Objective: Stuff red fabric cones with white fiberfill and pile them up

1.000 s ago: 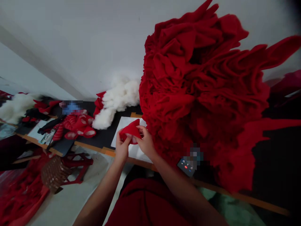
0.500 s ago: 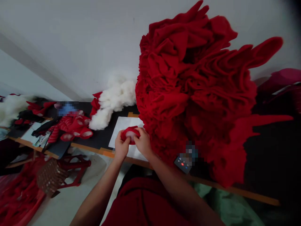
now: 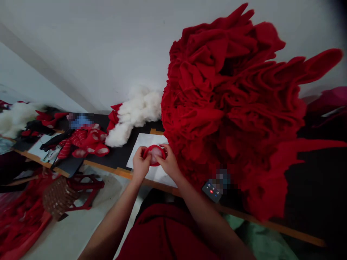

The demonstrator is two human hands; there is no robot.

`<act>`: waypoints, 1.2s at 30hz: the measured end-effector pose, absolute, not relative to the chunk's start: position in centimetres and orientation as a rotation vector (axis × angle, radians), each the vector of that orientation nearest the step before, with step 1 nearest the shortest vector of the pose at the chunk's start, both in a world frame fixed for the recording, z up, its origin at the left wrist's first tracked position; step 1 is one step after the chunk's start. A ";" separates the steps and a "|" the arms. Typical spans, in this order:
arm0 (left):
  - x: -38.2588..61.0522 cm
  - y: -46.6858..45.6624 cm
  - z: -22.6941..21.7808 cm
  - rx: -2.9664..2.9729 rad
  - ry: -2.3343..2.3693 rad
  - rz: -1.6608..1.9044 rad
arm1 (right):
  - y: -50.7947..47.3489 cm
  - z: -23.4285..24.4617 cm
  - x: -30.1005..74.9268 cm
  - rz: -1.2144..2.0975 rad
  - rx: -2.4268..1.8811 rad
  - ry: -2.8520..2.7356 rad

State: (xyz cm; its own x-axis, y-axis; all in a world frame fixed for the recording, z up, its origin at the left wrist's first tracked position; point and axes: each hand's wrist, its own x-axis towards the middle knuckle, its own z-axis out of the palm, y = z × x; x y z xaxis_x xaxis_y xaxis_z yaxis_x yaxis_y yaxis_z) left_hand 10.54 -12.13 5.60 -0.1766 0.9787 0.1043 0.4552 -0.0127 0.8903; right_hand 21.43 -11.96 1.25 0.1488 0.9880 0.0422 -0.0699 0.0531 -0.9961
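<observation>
Between both hands is a small round red fabric piece (image 3: 153, 163) with a pale white middle facing up. My left hand (image 3: 141, 163) grips its left edge, the thumb lying over the white part. On the opposite edge my right hand (image 3: 169, 161) is closed, its thumb also pressing on the middle. The piece is held over a white sheet (image 3: 137, 141) on the dark table. To the right rises a tall heap of red fabric pieces (image 3: 200, 97), and behind to the left lies white fluffy stuffing (image 3: 139, 108).
A phone (image 3: 213, 190) with a lit screen leans at the foot of the heap near the table's wooden edge (image 3: 271, 224). Red plush items (image 3: 92, 142) lie further left on the table. Below stand a stool (image 3: 86, 191) and a pile of red material (image 3: 21, 220).
The red piece is now spread rounder, with more of its white middle showing, and my hands are slightly further apart. The camera view has shifted a little.
</observation>
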 end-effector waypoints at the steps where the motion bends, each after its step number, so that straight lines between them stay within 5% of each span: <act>1: 10.7 -12.2 5.4 1.557 1.679 1.151 | -11.9 1.3 21.5 1.083 -1.229 -1.058; 7: 9.0 -12.5 5.5 1.393 1.391 1.380 | -11.7 2.1 22.2 1.143 -1.190 -0.780; 14: 7.7 -12.6 6.4 1.927 1.227 0.999 | -12.4 3.8 22.2 1.328 -1.118 -0.924; 22: 9.0 -12.5 4.7 1.635 1.334 1.189 | -14.4 6.2 24.1 0.660 -1.194 -1.370; 29: 9.0 -12.8 4.6 1.749 1.190 1.115 | -15.3 5.3 22.4 0.652 -1.057 -2.017; 36: 8.3 -13.4 5.0 1.736 1.226 0.934 | -14.2 4.7 23.1 0.786 -1.035 -1.953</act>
State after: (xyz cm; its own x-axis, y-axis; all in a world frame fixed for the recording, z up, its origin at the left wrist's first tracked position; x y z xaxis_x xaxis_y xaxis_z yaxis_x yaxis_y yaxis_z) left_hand 8.34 -13.38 5.03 0.2584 0.9586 0.1197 0.3701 -0.2127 0.9043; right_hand 23.10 -14.20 4.69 -0.3691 0.8637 0.3433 0.3852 0.4783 -0.7892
